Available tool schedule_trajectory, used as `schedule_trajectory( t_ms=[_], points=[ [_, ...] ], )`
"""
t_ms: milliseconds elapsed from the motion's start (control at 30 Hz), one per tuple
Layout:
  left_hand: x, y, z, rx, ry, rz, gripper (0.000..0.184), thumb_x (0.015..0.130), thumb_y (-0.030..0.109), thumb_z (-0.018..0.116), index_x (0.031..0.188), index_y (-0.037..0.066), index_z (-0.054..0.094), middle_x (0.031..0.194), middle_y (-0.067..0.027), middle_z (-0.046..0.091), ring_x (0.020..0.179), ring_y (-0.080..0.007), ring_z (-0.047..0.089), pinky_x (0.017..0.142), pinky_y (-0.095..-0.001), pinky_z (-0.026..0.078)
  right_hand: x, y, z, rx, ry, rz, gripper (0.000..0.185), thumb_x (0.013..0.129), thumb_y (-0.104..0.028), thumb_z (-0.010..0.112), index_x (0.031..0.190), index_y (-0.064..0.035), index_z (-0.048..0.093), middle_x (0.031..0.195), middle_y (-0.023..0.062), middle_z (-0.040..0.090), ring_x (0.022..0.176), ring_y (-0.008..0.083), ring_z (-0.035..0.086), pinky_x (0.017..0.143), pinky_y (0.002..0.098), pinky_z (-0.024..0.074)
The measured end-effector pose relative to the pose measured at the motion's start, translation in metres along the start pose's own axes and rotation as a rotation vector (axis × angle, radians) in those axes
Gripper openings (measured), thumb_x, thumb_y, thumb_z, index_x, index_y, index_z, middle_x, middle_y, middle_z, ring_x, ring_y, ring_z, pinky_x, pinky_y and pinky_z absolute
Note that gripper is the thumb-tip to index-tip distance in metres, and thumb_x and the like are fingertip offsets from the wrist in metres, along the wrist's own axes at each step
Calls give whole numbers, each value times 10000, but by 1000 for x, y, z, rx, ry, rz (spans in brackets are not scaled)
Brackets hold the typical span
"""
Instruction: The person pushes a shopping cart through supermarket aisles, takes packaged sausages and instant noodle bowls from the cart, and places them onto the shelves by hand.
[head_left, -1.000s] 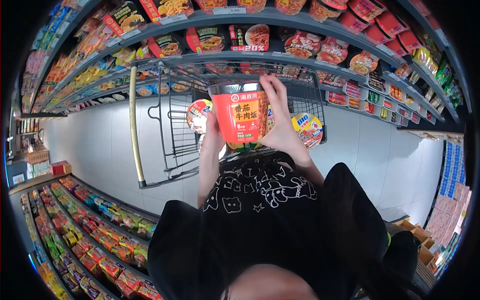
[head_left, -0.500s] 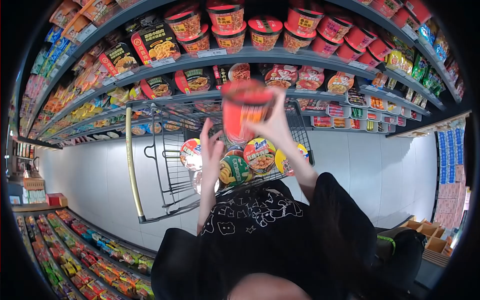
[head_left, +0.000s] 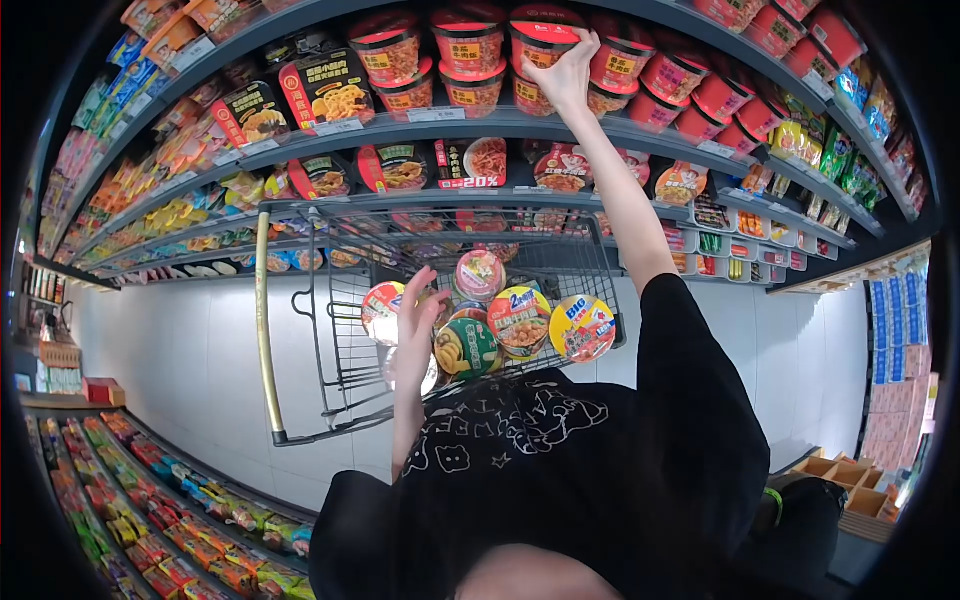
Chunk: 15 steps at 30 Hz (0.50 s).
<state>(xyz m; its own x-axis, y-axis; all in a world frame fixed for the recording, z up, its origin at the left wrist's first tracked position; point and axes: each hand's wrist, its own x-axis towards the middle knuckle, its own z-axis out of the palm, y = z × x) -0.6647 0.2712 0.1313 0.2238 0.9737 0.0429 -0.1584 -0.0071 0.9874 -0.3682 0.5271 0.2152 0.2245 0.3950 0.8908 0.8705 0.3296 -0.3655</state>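
Observation:
My right hand (head_left: 567, 75) reaches up to the shelf, its fingers closed around a red instant rice tub (head_left: 537, 34) with a dark rim. That tub sits on top of another red tub (head_left: 530, 96), in a row of matching stacked tubs. Over the shopping cart (head_left: 345, 375), my left hand (head_left: 417, 320) hangs with fingers apart and nothing in it. Instant noodle bowls lie in the cart near it: a green one (head_left: 468, 347), a yellow and red one (head_left: 519, 322), a yellow one (head_left: 583, 329) and a pink-lidded cup (head_left: 480, 274).
Boxed self-heating meals (head_left: 327, 88) stand left of the tubs. Bowls and packets fill the lower shelf (head_left: 395, 167). The cart's gold handle (head_left: 264, 320) is on the left. Another shelf of snack packets (head_left: 165, 500) runs at lower left, and wooden bins (head_left: 850, 472) stand at lower right.
My right hand has carried the red tub from above the cart up to the shelf gap. My left hand stays over the cart. The pink-lidded cup now shows.

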Motion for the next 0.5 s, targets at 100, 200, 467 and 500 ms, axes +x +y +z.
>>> schedule_trajectory(
  t_ms=[100, 200, 467, 500],
  points=[
    [-2, 3, 1, 7, -13, -4, 449, 862, 178, 455, 1261, 33, 308, 1234, -139, 368, 1029, -215, 480, 845, -293, 372, 0, 10, 4, 11, -4, -34, 876, 546, -288, 761, 1160, -4, 204, 1169, 233, 240, 1129, 390, 257, 902, 411, 339],
    [-3, -1, -2, 11, -32, -6, 450, 854, 148, 464, 1259, 28, 307, 1217, -145, 382, 1026, -213, 481, 845, -291, 378, 2, -7, -11, 36, -38, -22, 837, 560, -297, 757, 1177, -32, 259, 1182, 228, 247, 1079, 397, 314, 840, 418, 388],
    [-5, -2, 0, 68, -87, -58, 462, 830, 79, 489, 1253, 21, 311, 1192, -140, 403, 1014, -197, 483, 838, -279, 391, 15, -40, -36, -377, -78, 17, 618, 519, -155, 721, 1068, -45, 461, 1099, 156, 408, 1017, 336, 384, 850, 398, 355],
    [-6, -5, -1, 64, -90, -50, 461, 829, 85, 493, 1251, 23, 314, 1190, -137, 410, 1013, -198, 482, 839, -280, 390, 18, -32, -35, -412, -72, -53, 616, 523, -145, 711, 1075, -42, 457, 1083, 153, 424, 1031, 338, 380, 855, 396, 354]
  ],
)
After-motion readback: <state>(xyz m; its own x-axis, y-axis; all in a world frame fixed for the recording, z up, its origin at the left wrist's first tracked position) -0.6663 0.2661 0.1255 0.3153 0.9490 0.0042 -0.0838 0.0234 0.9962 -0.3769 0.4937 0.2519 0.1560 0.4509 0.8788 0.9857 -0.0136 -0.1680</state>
